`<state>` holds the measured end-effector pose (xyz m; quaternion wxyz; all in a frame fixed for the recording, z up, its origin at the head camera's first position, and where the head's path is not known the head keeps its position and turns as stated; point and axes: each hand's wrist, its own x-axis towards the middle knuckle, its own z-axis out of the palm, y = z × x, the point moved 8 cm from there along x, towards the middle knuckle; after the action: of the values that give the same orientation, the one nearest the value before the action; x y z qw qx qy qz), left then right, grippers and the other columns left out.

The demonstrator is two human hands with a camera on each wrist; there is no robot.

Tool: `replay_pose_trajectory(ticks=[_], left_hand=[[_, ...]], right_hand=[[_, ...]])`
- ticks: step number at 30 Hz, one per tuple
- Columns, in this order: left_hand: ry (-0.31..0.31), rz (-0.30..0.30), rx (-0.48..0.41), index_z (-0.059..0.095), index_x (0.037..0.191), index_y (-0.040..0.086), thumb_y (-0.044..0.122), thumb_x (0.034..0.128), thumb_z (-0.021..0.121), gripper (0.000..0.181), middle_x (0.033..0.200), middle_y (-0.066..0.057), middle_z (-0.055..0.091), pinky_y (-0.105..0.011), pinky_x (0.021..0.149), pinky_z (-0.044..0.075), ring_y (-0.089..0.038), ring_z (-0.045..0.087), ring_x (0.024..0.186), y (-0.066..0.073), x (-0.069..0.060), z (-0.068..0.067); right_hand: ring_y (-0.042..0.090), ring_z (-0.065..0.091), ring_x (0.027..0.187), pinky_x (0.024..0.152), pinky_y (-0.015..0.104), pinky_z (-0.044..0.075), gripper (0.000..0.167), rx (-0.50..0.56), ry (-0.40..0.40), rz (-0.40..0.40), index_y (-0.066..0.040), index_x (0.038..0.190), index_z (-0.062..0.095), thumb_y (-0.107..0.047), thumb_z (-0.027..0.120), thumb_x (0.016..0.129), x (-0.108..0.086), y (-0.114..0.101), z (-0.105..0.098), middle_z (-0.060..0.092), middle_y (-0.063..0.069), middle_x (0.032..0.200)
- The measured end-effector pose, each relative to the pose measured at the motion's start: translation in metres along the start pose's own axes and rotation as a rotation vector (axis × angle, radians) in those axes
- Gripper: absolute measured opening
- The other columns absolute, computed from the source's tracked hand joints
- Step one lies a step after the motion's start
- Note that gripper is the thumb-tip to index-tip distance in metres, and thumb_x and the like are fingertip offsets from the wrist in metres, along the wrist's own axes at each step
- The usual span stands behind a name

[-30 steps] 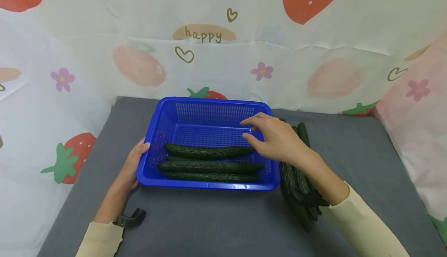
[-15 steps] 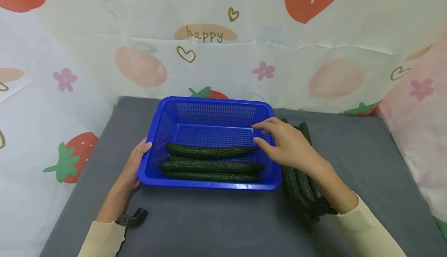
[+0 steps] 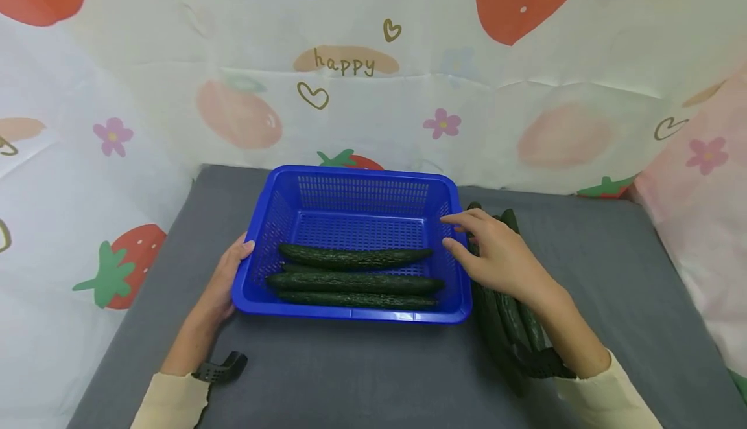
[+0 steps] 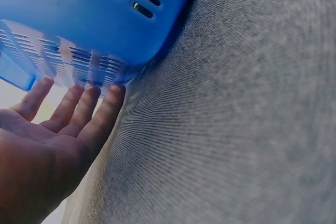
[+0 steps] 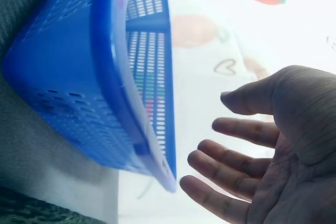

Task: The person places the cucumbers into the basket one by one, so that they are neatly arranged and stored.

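A blue plastic basket (image 3: 350, 314) with slotted walls stands on the grey cloth, several dark green cucumbers (image 3: 356, 282) lying lengthwise in its near half. My left hand (image 3: 223, 280) holds the basket's left side, the thumb on the rim and the fingertips against the outer wall, as the left wrist view shows. Over the basket's right rim hovers my right hand (image 3: 496, 254), thumb and fingers spread and nothing between them. In the right wrist view its fingers (image 5: 220, 174) are apart from the basket. More cucumbers (image 3: 510, 322) lie beside the basket, partly hidden under my right hand and forearm.
A grey cloth (image 3: 350, 377) covers the table. White printed sheeting (image 3: 362, 118) hangs close behind the basket and along both sides. Each wrist carries a black strap (image 3: 222, 369).
My right hand has drawn back to the right, from above the basket's inside to its right rim. My left hand keeps its hold; the basket and cucumbers stay put.
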<state>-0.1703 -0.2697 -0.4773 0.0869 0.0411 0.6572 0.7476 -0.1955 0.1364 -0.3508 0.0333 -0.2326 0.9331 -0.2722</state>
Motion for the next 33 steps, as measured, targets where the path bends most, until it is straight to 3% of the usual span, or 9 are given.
replay_pose_trajectory(ticks=[9, 15, 26, 33], left_hand=[[-0.001, -0.020, -0.016, 0.020, 0.165, -0.002, 0.031, 0.1138, 0.033, 0.062, 0.127, 0.008, 0.069, -0.026, 0.092, 0.060, -0.007, 0.069, 0.111, -0.003, 0.003, 0.005], [0.014, -0.020, -0.017, 0.026, 0.162, 0.001, 0.030, 0.1137, 0.033, 0.057, 0.125, 0.008, 0.070, -0.025, 0.091, 0.060, -0.008, 0.069, 0.110, -0.004, 0.004, 0.005], [0.008, -0.021, 0.003, 0.018, 0.165, -0.002, 0.031, 0.1137, 0.033, 0.063, 0.127, 0.010, 0.068, -0.025, 0.092, 0.059, -0.007, 0.068, 0.112, -0.004, 0.001, 0.005], [0.018, -0.014, -0.016, 0.032, 0.160, 0.009, 0.030, 0.1139, 0.033, 0.051, 0.123, 0.009, 0.071, -0.026, 0.089, 0.060, -0.007, 0.069, 0.107, -0.002, 0.000, -0.001]], right_hand=[[0.042, 0.063, 0.129, 0.100, 0.060, 0.057, 0.044, 0.192, 0.072, 0.072, -0.007, 0.150, 0.056, -0.022, 0.060, 0.109, -0.028, 0.041, -0.017, 0.060, 0.021, 0.144], [0.045, 0.062, 0.129, 0.098, 0.062, 0.057, 0.046, 0.191, 0.107, 0.108, -0.008, 0.152, 0.055, -0.026, 0.059, 0.110, -0.040, 0.058, -0.022, 0.059, 0.022, 0.147], [0.044, 0.063, 0.126, 0.097, 0.060, 0.057, 0.047, 0.183, 0.158, 0.159, -0.005, 0.151, 0.054, -0.024, 0.060, 0.109, -0.059, 0.084, -0.007, 0.059, 0.024, 0.144], [0.043, 0.061, 0.130, 0.101, 0.063, 0.054, 0.048, 0.222, 0.182, 0.196, -0.006, 0.152, 0.053, -0.028, 0.059, 0.110, -0.063, 0.093, -0.002, 0.058, 0.023, 0.148]])
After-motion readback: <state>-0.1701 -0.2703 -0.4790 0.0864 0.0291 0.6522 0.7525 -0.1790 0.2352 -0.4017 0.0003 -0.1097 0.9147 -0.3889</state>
